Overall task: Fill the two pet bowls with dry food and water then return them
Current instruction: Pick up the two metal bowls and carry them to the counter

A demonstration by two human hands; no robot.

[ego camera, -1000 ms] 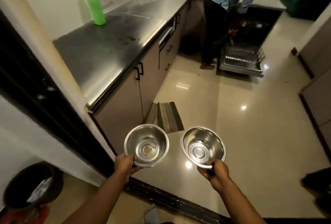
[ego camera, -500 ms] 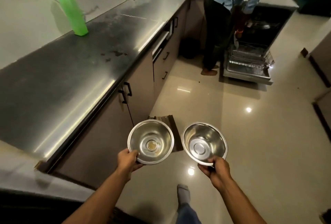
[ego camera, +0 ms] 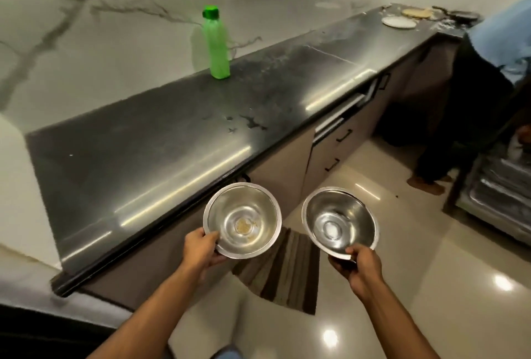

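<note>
Head camera is showing me holding one round steel bowl with crumbs (ego camera: pixel 242 220) pinched in my left hand (ego camera: pixel 201 252) fingers and an empty shiny steel bowl (ego camera: pixel 340 222) in my right hand (ego camera: pixel 362 268), both hovering beside the dark desk (ego camera: pixel 149 151), filling and returning not yet begun.

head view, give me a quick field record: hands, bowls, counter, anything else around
left hand: grips the rim of the left steel bowl
right hand: grips the rim of the right steel bowl
left bowl contents: a few crumbs, otherwise empty
right bowl contents: empty
bowl position: held in the air, beside the counter edge
counter: dark, green bottle upright near the wall
floor: striped mat
other person: far right, bending
</note>
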